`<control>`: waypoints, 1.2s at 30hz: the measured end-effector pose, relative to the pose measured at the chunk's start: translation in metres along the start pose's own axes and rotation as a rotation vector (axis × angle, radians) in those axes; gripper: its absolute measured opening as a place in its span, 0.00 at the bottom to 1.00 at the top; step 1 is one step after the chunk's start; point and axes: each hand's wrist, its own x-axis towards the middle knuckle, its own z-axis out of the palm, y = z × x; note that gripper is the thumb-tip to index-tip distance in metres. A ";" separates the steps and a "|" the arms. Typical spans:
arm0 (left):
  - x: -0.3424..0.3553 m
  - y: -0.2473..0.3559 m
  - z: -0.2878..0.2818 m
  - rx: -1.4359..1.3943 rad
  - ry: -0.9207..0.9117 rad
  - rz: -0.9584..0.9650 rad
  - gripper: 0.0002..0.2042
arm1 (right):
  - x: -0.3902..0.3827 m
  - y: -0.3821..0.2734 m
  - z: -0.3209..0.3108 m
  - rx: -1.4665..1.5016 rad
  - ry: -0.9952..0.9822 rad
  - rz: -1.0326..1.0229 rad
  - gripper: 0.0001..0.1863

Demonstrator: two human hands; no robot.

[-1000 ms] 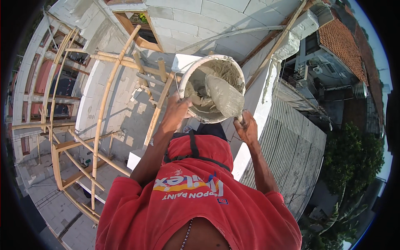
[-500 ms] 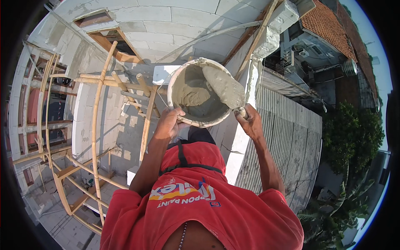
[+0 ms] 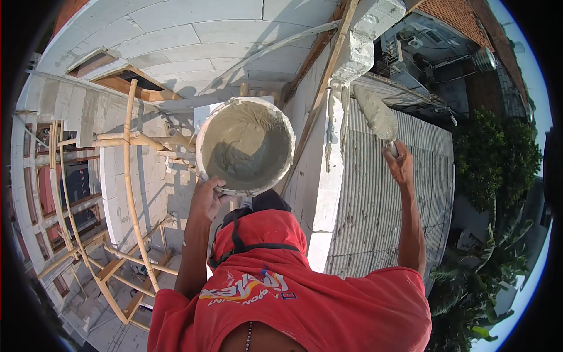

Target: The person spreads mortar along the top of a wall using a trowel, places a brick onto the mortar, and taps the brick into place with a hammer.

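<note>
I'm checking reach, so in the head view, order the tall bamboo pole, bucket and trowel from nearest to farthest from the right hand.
From the right hand:
1. Trowel: its handle in that hand, mortar on its blade.
2. Bucket: to the left, its rim held by the left hand.
3. Tall bamboo pole: farther left, beyond the bucket.
</note>
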 end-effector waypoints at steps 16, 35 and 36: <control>-0.005 0.001 -0.075 -0.101 0.247 0.007 0.09 | 0.234 0.018 -0.017 -0.339 -0.438 -0.020 0.17; 0.013 -0.044 -0.097 -0.244 0.226 -0.041 0.04 | 0.252 -0.152 -0.152 -0.772 -0.652 0.188 0.12; 0.011 -0.044 -0.097 -0.237 0.223 -0.039 0.04 | 0.259 -0.150 -0.142 -0.767 -0.650 0.192 0.12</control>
